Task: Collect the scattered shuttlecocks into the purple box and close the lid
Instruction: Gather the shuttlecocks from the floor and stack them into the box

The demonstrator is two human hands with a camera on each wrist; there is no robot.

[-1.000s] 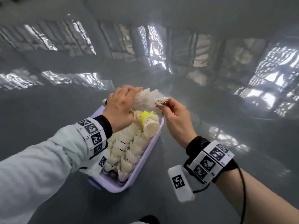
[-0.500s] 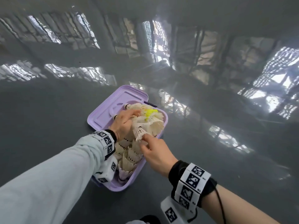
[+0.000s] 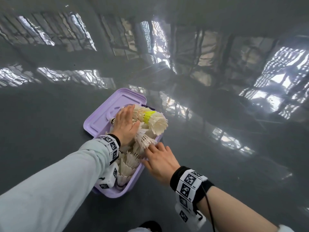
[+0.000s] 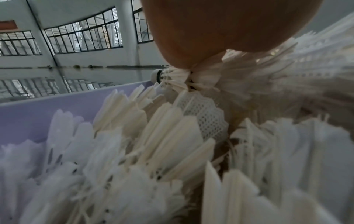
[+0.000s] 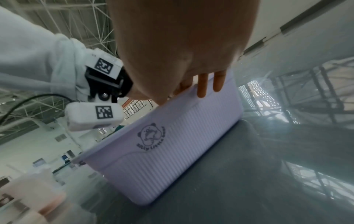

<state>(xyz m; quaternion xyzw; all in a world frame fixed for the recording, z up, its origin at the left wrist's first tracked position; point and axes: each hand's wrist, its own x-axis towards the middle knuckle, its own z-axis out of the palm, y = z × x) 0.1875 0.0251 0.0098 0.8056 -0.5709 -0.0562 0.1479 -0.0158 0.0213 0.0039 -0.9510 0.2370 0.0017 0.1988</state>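
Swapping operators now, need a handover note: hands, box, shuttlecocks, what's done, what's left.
Left hand: open, flat, pressing on the shuttlecock pile.
Right hand: open, fingers at the near rim of the purple box, touching shuttlecocks.
Box on the grey floor, heaped above the rim; one shuttlecock has a yellow band.
Lid open, lying flat behind the box.
Done: no loose shuttlecocks in view.
Left: settle the pile below the rim, close the lid.

Daylight from windows (image 4: 84, 32), heavy glare/reflections across glossy grey floor (image 3: 217, 148). Head view has strong fisheye bend at edges. Wrist cams soft: near feathers (image 4: 134, 174) and palm (image 5: 182, 37) blurred, lower-left corner of right wrist view smeared.
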